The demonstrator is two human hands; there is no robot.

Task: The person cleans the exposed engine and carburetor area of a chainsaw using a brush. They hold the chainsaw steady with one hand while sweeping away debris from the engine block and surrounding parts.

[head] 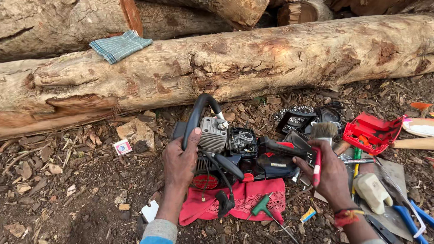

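A red cloth [246, 199] is spread under the near side of the opened chainsaw body [235, 149], and a green-handled T-wrench [263, 205] is laid on it. The chainsaw's black front handle [199, 113] is gripped by the left hand [179, 160]. To the right of the chainsaw, a red-handled paintbrush [320, 147] is clamped in the right hand [327, 174]. Beyond the chainsaw, a long log [226, 68] is seen, with a folded checked cloth [120, 45] laid on it.
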